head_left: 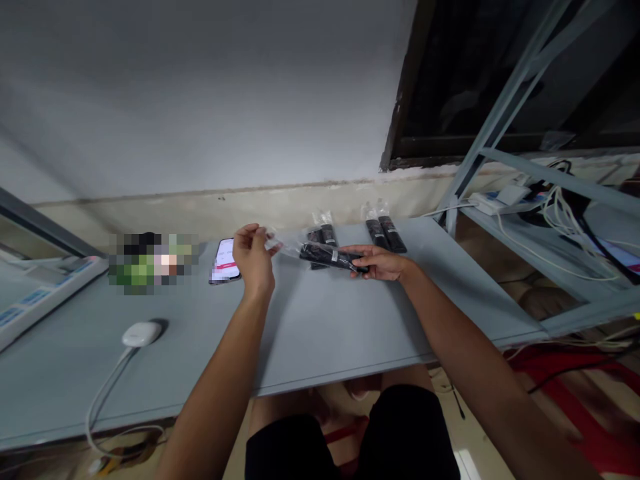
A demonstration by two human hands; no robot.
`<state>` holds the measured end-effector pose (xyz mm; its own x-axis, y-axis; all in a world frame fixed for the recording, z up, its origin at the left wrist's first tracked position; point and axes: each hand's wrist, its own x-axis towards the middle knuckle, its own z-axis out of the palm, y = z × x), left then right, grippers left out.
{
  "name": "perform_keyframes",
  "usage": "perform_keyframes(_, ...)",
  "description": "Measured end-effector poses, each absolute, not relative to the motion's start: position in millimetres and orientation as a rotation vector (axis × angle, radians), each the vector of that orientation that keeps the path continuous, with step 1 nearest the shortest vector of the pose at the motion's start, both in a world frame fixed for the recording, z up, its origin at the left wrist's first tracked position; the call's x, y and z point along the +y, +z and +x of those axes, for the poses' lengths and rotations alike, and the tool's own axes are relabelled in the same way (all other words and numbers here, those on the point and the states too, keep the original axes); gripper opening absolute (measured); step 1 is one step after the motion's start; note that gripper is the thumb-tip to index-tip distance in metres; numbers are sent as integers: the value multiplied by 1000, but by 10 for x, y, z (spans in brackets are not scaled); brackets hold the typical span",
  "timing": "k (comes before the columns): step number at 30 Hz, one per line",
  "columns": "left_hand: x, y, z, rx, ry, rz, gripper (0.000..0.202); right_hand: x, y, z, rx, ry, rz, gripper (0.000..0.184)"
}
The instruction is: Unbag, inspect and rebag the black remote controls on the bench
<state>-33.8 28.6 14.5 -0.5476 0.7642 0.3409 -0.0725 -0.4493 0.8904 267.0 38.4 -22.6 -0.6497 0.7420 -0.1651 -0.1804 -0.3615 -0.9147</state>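
Observation:
My right hand (376, 263) is closed around the near end of a long black item in a clear plastic bag (327, 256), with a small white label on it. The item is held nearly level, a little above the table. To the left, my left hand (254, 257) pinches the loose clear end of the same bag, which is stretched out between both hands. Behind the held item lie similar black bagged items (328, 233), partly covered by it. A pair of black bagged items (384, 233) lies farther right, near the wall.
A phone with a lit screen (227, 260) lies beside my left hand. A white puck-shaped device (142, 333) with a cable sits at the left, near a white power strip (50, 303). On the right, a metal frame (493, 127) rises by a shelf with tangled cables (560, 207).

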Motion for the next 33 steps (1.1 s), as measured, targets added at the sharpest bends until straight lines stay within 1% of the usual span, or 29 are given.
perform_keyframes(2, 241, 169, -366, 1348, 2164, 1253, 29, 387, -224, 2686, -1293, 2018, -795, 55)
perform_keyframes(4, 158, 222, -357, 1417, 2145, 1661, 33, 388, -221, 2699, -1324, 2010, -805, 54)
perform_keyframes(5, 113, 247, -332, 1378, 2006, 1916, 38, 388, -220, 2704, -1347, 2017, -806, 54)
perform_keyframes(6, 70, 263, -294, 1291, 1795, 2164, 44, 389, -220, 2708, -1370, 2027, -803, 54)
perform_keyframes(8, 10, 248, -182, 1076, 1297, 2516, 56, 388, -222, 2712, -1411, 2040, -792, 56)
perform_keyframes(10, -11, 169, -57, 953, 1004, 2647, 67, 380, -219, 2708, -1429, 2041, -791, 56)
perform_keyframes(12, -7, 61, 38, 955, 848, 2691, 73, 363, -206, 2696, -1427, 2032, -805, 55)
perform_keyframes(16, 11, -71, 54, 1030, 684, 2665, 66, 314, -146, 2673, -1462, 2021, -865, 57)
perform_keyframes(20, 39, -69, -67, 1031, 708, 2584, 54, 298, -89, 2708, -1476, 2000, -928, 61)
perform_keyframes(23, 96, -77, -180, 1058, 771, 2477, 47, 320, -79, 2794, -1456, 1948, -985, 56)
perform_keyframes(28, 170, -67, -348, 1155, 819, 2396, 38, 403, -108, 2936, -1310, 1676, -1019, 42)
perform_keyframes(31, 145, -5, -373, 1233, 687, 2454, 32, 477, -124, 2952, -1154, 1489, -934, 40)
perform_keyframes(33, 101, 39, -341, 1285, 559, 2494, 33, 525, -127, 2934, -1072, 1379, -873, 42)
